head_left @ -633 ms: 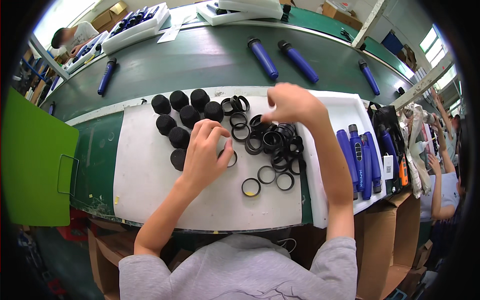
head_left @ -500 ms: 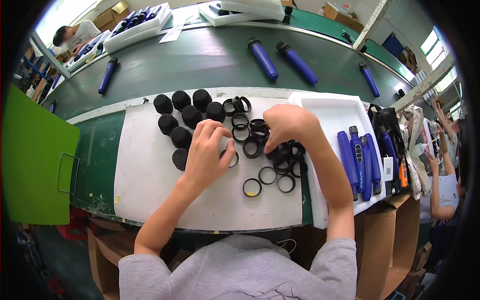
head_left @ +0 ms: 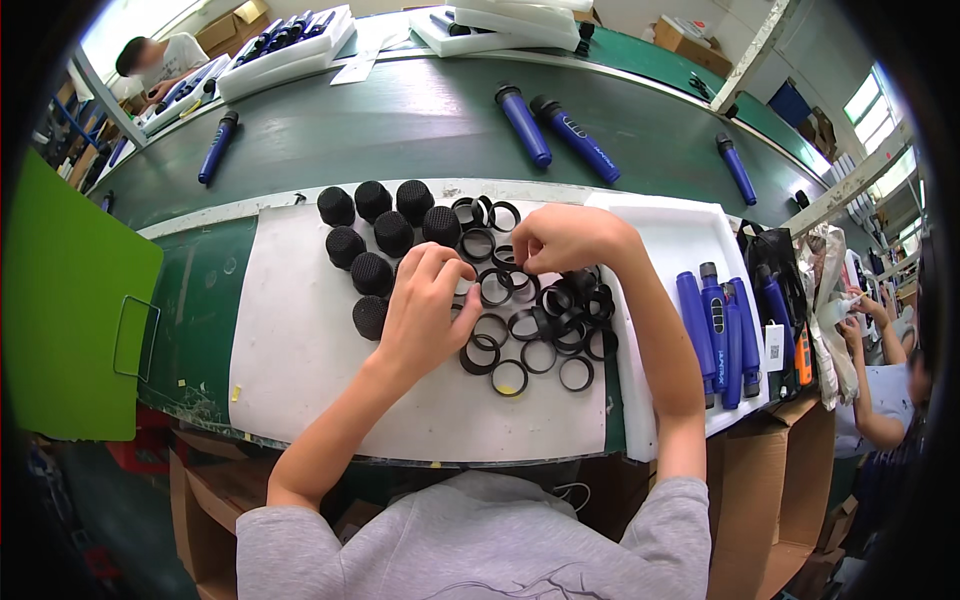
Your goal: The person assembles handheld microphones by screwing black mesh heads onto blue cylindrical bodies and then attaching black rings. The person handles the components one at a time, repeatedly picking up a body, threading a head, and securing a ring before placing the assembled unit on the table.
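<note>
Two bent hands over a scatter of black rings

Much of the contact is hidden. The right hand (head_left: 560, 240) arches over the upper part of the rings (head_left: 572, 290) with its fingertips bunched and pointing down; its knuckles and the rings around it mask the tips, so I cannot tell whether it pinches one. The left hand (head_left: 428, 308) is curved, its thumb standing apart from the forefinger; something pale shows in that gap, too small to make out, and whether a ring is held there I cannot tell. Rings overlap thickly below the right hand, which makes a count unsure. At the right rim a co-worker (head_left: 880, 400) is partly cut off and bent by the lens.

The rings lie on a white mat (head_left: 300, 400), between the left hand and a white tray (head_left: 655, 420). They are thin, round and black with open middles; some lie flat, others lean on their neighbours or stand on edge. The nearest one, flat and by itself, shows a yellow patch inside its lower rim.

Left of them, black mesh heads (head_left: 372, 273) stand in loose rows, the lowest just beside the left hand. Blue handles (head_left: 733, 340) lie side by side in the tray.
</note>
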`<state>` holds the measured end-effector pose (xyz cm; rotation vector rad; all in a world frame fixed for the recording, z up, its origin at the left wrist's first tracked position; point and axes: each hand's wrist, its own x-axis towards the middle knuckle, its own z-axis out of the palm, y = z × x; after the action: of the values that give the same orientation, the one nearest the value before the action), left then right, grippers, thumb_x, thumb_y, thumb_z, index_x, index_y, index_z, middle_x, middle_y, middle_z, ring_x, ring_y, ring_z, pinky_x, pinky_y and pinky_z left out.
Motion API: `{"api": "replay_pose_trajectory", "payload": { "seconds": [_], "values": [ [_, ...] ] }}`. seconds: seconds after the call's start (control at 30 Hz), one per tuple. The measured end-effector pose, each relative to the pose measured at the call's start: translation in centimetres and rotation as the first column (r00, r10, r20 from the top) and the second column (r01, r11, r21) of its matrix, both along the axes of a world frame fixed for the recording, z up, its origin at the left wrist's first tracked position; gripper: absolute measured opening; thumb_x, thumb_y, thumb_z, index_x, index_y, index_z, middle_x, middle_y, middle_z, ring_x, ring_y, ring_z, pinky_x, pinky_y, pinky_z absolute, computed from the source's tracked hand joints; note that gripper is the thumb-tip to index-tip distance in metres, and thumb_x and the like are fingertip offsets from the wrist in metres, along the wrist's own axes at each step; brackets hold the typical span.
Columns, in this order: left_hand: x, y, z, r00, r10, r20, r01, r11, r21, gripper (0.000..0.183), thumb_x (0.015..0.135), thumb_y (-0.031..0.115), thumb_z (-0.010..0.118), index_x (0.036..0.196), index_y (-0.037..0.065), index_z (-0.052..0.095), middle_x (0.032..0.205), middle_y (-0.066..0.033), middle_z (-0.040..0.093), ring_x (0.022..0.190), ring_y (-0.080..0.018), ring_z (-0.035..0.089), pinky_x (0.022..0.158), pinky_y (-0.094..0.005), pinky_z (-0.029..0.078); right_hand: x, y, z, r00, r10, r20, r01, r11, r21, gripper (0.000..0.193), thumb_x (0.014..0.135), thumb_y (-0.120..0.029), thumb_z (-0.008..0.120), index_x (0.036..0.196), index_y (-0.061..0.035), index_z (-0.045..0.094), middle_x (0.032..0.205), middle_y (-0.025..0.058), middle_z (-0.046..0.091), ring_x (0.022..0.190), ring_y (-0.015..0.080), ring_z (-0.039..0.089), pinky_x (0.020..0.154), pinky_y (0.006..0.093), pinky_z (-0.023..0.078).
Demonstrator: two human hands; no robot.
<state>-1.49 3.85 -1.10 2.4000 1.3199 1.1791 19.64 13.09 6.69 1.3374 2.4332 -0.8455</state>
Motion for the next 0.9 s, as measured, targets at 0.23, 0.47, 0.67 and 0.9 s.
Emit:
{"api": "replay_pose_trajectory", "payload": {
  "seconds": [0.23,0.47,0.67,0.9],
  "values": [
    [0.2,-0.1,-0.1,1.000,0.002,0.008,-0.002,1.000,0.031,0.019,0.080,0.006,0.072,0.097,0.002,0.064,0.102,-0.0112,0.061,0.109,-0.0326,0.055,0.098,-0.0439,0.043,0.2,0.1,0.2,0.942,0.023,-0.334,0.025,0.990,0.139,0.015,0.079,-0.013,0.068,0.087,0.0009,0.067,0.079,0.0105,0.071,0.072,0.0196,0.069,0.063,0.0327,0.055],
    [0.5,-0.5,0.6,0.994,0.025,0.103,-0.021,0.999,-0.041,0.049,0.077,0.014,0.079,0.119,0.001,0.057,0.103,-0.0114,0.063,0.109,-0.0320,0.055,0.101,-0.0447,0.041,-0.6,-1.1,1.5,0.863,0.063,-0.502,-0.008,0.994,0.111,0.015,0.080,-0.010,0.066,0.088,0.0016,0.063,0.072,0.0081,0.067,0.067,0.0169,0.067,0.061,0.0314,0.054],
    [0.1,0.0,0.4,0.992,0.128,-0.011,-0.127,0.991,0.043,0.049,0.078,0.011,0.077,0.121,0.001,0.056,0.108,-0.0136,0.060,0.112,-0.0334,0.053,0.101,-0.0446,0.041,-0.1,-0.1,0.0,0.849,0.162,-0.502,-0.028,0.964,0.263,0.021,0.082,-0.007,0.060,0.101,-0.0033,0.067,0.068,0.0045,0.059,0.054,0.0151,0.057,0.052,0.0300,0.047],
    [-0.5,0.1,-1.7,0.962,0.222,-0.158,-0.224,0.975,0.005,0.037,0.084,-0.006,0.062,0.120,0.001,0.057,0.115,-0.0166,0.056,0.114,-0.0351,0.052,0.100,-0.0446,0.042,-0.4,0.2,0.5,0.846,-0.088,-0.526,0.144,0.987,0.065,0.026,0.082,-0.003,0.054,0.104,-0.0037,0.066,0.074,0.0053,0.061,0.056,0.0139,0.060,0.052,0.0302,0.047]
  ]
}}
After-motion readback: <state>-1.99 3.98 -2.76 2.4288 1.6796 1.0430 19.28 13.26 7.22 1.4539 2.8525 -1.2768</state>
